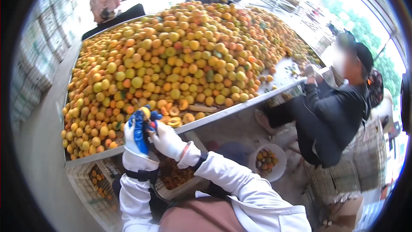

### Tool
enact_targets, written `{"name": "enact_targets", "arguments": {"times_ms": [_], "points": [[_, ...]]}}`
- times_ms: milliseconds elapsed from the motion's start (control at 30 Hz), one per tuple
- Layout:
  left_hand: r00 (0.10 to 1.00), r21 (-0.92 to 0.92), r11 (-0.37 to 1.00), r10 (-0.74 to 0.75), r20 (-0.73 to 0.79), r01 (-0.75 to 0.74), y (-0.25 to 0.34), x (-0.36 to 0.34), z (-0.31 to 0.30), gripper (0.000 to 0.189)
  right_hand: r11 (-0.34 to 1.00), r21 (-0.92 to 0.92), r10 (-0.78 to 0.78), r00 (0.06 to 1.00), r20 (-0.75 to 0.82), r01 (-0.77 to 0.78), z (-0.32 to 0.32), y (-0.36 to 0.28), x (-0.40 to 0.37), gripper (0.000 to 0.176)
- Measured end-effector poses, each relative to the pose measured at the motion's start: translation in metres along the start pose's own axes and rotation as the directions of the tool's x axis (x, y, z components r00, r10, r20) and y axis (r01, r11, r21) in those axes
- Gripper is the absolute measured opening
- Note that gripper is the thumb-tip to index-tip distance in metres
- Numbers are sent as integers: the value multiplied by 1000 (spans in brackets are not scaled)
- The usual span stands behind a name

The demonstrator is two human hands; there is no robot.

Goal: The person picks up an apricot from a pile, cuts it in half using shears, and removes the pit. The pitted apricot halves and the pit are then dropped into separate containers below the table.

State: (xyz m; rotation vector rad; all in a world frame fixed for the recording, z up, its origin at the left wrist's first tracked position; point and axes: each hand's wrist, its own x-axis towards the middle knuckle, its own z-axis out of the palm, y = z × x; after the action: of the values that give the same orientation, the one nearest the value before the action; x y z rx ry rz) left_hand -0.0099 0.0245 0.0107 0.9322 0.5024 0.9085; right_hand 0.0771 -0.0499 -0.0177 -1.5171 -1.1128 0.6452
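Both my hands wear gloves and meet just above the near edge of the fruit table. My left hand [136,135], in a white glove with a blue palm, is closed around an apricot [146,111]. Right against it, my right hand [169,139], in a white glove, grips a small tool [152,125] with a red part; its kind is mostly hidden by the fingers. Halved apricots [174,121] lie on the table just beyond my hands, in front of the big heap of whole apricots [180,56].
A raised metal rim [231,112] edges the table. Below stand a crate of dark pieces [180,184], a crate with halves [92,197] and a white bucket of fruit [281,167]. A person [334,107] sits at the right; two others are across the table. Stacked crates [38,43] stand left.
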Motion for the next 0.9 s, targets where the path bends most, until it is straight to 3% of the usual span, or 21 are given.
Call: {"name": "enact_targets", "arguments": {"times_ms": [33,100,167,233,300,400,467,633,700,767,833,900], "points": [[999,7,999,-31,-5,31,3,1,-1,43,1000,16,22,1000,19,-22,-4,-4,0,19],[990,193,974,98,106,-117,2,16,-17,43,1000,4,0,999,39,0,-15,-16,-3,20],[988,271,952,120,96,-142,6,18,-18,34,999,36,11,998,54,-13,-21,-21,-2,20],[990,170,978,107,95,-122,16,4,4,37,997,43,64,994,91,-68,-22,-22,-1,20],[985,243,957,136,105,-158,11,8,-6,50,996,87,8,997,81,-15,-15,-13,-2,18],[987,259,954,135,88,-153,7,5,-8,49,999,50,-19,998,65,16,-9,-6,-4,17],[1000,17,1000,0,16,0,4,6,-7,45,999,7,-37,999,31,37,-8,-11,-6,17],[996,4,1000,4,-85,-4,10,1,12,45,998,-47,-43,999,6,44,-7,-14,-4,17],[994,201,978,73,-86,-55,6,4,8,43,1000,23,12,998,57,-13,-5,-13,-5,19],[988,233,967,123,-88,-100,2,8,-2,37,998,53,-27,998,49,24,2,-3,-3,24],[993,232,973,12,-121,16,12,7,-1,29,895,423,48,974,222,-140,3,-3,0,30],[991,227,974,39,-130,-9,18,-2,10,28,876,479,-31,986,163,-51,-3,-13,-2,37]]}}
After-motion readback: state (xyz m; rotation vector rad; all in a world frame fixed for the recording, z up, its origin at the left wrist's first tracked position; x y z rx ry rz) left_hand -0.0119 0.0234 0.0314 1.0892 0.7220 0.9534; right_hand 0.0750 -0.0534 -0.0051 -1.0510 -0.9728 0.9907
